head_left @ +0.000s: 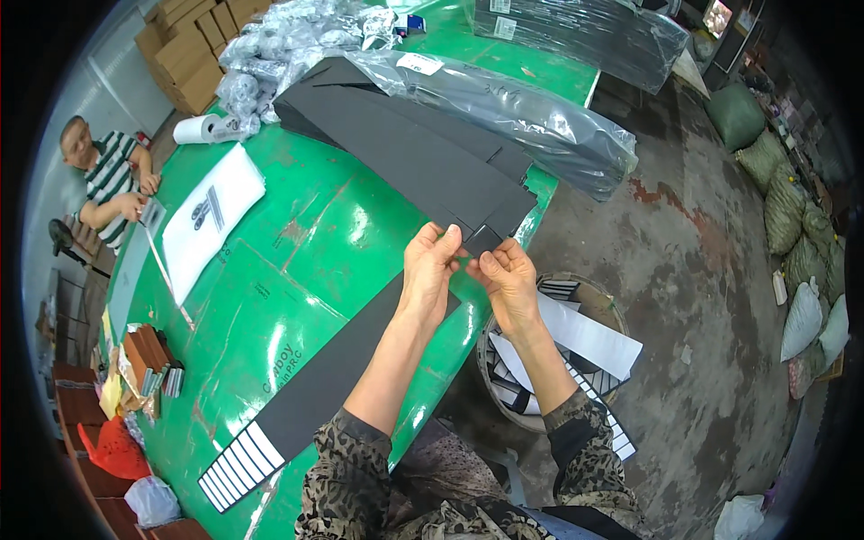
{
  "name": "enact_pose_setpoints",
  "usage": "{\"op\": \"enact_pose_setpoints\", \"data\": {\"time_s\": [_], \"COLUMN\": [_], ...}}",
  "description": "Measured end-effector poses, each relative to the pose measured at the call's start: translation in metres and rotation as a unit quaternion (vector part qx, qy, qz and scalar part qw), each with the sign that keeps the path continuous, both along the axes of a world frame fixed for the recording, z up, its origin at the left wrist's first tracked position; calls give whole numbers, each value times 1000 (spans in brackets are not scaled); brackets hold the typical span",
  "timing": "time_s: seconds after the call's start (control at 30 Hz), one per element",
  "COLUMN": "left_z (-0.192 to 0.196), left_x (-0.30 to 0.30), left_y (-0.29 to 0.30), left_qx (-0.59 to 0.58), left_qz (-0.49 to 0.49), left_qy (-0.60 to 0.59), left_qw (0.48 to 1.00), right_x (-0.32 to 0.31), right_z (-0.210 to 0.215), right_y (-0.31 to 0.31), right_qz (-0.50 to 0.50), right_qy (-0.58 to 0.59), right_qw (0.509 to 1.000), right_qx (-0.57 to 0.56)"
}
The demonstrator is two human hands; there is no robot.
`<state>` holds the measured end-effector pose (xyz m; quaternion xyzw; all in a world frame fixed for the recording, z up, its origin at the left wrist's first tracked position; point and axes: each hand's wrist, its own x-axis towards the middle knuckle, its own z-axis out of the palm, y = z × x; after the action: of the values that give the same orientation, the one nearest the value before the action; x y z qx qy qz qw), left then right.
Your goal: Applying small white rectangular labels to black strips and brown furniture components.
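Observation:
Both hands meet at the near end of a stack of flat black panels (405, 148) on the green table (297, 234). My left hand (430, 259) has its thumb and fingers pinched at the panel's edge. My right hand (507, 277) is closed with thumb and fingertips on a small black flap (481, 239) at that same corner. Whether the flap belongs to the top panel I cannot tell. Under my left forearm lies a long black strip (333, 378), its near end bearing white bars (241, 468).
A round bin (576, 286) with offcuts stands right of the table. Plastic-wrapped black bundles (513, 108) and clear plastic packs (288, 45) lie at the far end. A co-worker (112, 175) sits at left near a white bag (214, 216). Sacks (783, 211) line the right.

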<state>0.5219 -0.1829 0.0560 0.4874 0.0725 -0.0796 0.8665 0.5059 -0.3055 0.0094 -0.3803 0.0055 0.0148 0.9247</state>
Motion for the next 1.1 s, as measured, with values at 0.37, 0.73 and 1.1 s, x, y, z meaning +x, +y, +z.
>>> {"op": "enact_pose_setpoints", "data": {"time_s": [0.37, 0.73, 1.1], "left_z": [4, 2, 23], "left_x": [-4, -43, -105], "left_y": [-6, 16, 106], "left_qx": [28, 56, -181], "left_qz": [-9, 18, 170], "left_qy": [-44, -138, 14], "left_qw": [999, 989, 968], "right_x": [3, -17, -146], "right_z": [32, 58, 0], "right_y": [-29, -6, -20], "right_qz": [-1, 56, 234], "right_qy": [8, -44, -90], "right_qw": [995, 997, 963], "right_qx": [-102, -30, 101]}}
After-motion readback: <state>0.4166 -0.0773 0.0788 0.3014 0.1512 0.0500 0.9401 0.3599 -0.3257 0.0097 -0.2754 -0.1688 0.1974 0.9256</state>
